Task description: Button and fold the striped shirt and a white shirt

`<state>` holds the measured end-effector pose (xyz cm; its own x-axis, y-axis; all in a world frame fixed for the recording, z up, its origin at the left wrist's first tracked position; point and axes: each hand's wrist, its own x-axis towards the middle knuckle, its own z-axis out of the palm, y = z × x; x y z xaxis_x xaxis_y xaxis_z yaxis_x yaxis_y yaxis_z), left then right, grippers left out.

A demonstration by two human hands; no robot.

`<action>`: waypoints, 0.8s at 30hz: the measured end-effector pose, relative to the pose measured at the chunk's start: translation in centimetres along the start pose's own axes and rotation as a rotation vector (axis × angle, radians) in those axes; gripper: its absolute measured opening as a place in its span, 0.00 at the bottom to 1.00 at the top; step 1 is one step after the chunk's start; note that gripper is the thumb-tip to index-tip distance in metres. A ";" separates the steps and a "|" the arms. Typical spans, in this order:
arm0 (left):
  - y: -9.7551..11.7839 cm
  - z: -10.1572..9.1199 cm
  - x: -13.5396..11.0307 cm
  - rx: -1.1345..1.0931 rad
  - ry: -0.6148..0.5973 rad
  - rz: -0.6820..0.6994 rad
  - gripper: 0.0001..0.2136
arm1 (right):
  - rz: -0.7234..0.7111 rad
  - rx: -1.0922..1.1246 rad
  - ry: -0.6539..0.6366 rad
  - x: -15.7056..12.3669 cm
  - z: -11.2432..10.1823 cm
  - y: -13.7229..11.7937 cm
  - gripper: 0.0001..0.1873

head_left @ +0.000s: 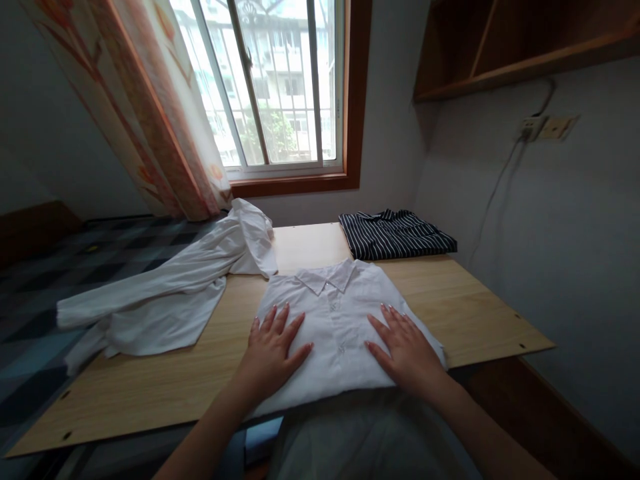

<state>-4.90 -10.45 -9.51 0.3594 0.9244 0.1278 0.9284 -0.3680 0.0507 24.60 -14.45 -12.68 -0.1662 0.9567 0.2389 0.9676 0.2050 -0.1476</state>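
Observation:
A white collared shirt [333, 333] lies folded, front side up, at the near edge of the wooden board [480, 300]. Its collar points away from me. My left hand [275, 343] rests on the left part of the shirt, fingers spread and flat. On the right part lies my right hand [403, 343], also flat with its fingers apart. Neither hand grips the cloth.
A second white garment [170, 300] lies loosely spread at the left, partly over the checked bedding [30, 287]. At the board's far right is a folded black-and-white striped shirt [395, 235]. Behind are a curtain [160, 113] and a window [285, 87]; a shelf [520, 67] hangs upper right.

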 end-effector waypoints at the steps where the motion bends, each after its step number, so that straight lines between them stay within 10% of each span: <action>1: 0.0 0.0 0.0 -0.004 0.005 0.001 0.28 | 0.031 -0.008 0.011 -0.2 0.1 0.3 0.31; 10: -1.1 0.1 0.0 -0.135 0.193 0.010 0.22 | 0.214 -0.036 0.047 -1.1 1.0 3.4 0.34; 15: -2.9 -0.6 -1.1 -0.024 0.378 -0.299 0.21 | 0.228 0.000 0.043 0.8 -1.4 6.0 0.27; 24: -4.0 -3.2 -1.6 -0.094 0.031 -0.627 0.24 | 0.404 0.174 -0.244 4.5 -5.4 7.9 0.22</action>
<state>-9.46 -10.82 -6.75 -0.2541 0.9643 0.0740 0.9489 0.2338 0.2120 32.54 -9.59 -7.61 0.1556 0.9829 -0.0989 0.9212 -0.1805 -0.3447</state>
